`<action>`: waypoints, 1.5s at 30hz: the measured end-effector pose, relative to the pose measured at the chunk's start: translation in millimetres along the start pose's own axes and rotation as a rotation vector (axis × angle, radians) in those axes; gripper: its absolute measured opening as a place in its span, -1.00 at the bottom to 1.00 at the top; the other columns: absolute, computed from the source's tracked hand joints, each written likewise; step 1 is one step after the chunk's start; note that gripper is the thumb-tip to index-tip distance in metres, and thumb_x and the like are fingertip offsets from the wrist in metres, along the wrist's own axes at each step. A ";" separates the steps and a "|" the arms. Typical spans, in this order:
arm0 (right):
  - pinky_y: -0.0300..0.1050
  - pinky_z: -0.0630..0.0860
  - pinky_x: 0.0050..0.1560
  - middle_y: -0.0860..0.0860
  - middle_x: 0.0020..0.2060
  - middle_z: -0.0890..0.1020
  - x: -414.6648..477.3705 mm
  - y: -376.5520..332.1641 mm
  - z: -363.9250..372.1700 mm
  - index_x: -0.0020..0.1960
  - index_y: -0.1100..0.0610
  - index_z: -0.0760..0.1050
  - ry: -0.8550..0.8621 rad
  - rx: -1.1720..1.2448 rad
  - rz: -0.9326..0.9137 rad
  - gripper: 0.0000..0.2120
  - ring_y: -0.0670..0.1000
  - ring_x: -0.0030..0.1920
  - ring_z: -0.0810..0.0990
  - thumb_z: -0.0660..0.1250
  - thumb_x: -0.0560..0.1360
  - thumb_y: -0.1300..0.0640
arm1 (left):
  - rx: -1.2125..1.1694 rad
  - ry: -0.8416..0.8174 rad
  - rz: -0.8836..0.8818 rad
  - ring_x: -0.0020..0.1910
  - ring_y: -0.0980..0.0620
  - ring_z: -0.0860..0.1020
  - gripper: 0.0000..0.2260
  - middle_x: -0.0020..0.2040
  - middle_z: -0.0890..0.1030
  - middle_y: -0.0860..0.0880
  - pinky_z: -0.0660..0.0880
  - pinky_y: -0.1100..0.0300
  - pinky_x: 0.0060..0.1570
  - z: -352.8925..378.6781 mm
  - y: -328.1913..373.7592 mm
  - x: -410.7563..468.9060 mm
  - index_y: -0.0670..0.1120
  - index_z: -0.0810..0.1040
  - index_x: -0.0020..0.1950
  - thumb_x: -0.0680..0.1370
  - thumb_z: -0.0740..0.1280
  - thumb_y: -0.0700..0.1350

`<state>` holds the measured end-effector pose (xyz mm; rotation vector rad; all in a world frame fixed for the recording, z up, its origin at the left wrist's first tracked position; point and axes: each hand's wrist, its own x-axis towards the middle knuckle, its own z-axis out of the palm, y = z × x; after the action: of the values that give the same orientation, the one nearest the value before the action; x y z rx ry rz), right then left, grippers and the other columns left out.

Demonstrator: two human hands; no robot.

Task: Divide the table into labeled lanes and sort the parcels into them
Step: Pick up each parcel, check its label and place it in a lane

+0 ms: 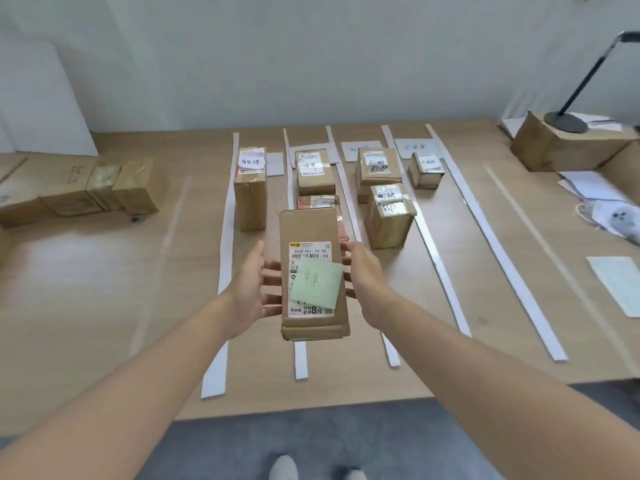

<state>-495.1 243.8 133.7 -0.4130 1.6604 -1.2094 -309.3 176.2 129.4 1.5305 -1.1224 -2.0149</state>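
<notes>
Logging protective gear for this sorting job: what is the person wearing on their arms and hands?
Nothing visible: both forearms are bare with no sleeves in view, and the left hand and right hand show no gloves, watch or rings.

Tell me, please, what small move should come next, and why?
Probably lower the parcel into the second lane from the left, in front of the boxes there. The left hand and right hand hold it over that lane's bare near end. Whether its note matches that lane is too blurred to tell.
</notes>
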 end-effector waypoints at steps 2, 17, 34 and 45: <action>0.03 0.49 0.07 -0.01 -0.07 0.77 7.0 16.5 -11.0 -0.05 -0.11 0.62 -0.012 -0.023 0.049 -0.63 0.04 -0.10 0.60 0.04 0.67 0.01 | 0.007 -0.007 -0.047 -0.05 -0.25 0.64 -0.36 0.11 0.59 -0.20 0.60 -0.07 -0.01 10.7 -15.7 8.7 -0.16 0.51 0.29 0.64 0.01 0.36; 0.05 0.54 0.31 -0.19 -0.19 0.77 99.5 100.9 -37.2 -0.07 -0.11 0.72 0.043 0.002 0.295 -0.58 0.06 0.10 0.70 0.08 0.64 -0.03 | -0.081 0.000 -0.187 0.11 -0.19 0.68 -0.44 0.22 0.64 -0.09 0.58 -0.11 0.21 34.4 -84.3 107.1 -0.02 0.59 0.31 0.67 0.01 0.31; -0.14 0.58 0.07 -0.19 0.00 0.78 158.6 95.5 -27.5 0.25 -0.10 0.67 0.023 0.057 0.253 -0.63 -0.11 0.07 0.72 0.11 0.68 -0.05 | -0.057 0.045 -0.128 0.25 -0.13 0.62 -0.50 0.33 0.60 0.07 0.51 -0.03 0.30 40.9 -87.7 172.3 0.11 0.49 0.45 0.70 -0.03 0.27; -0.11 0.31 0.22 -0.15 0.26 0.60 148.4 72.5 -19.9 0.45 -0.04 0.52 0.145 0.006 0.207 -0.59 -0.15 0.14 0.55 0.10 0.69 -0.08 | -0.033 0.121 -0.074 0.60 -0.21 0.21 -0.42 0.63 0.24 -0.04 0.22 -0.12 0.54 37.9 -72.9 164.7 0.12 0.20 0.64 0.66 -0.01 0.32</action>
<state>-558.6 177.2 -4.9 -0.1480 1.7747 -1.1107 -388.3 119.8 -27.0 1.6752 -0.9953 -1.9483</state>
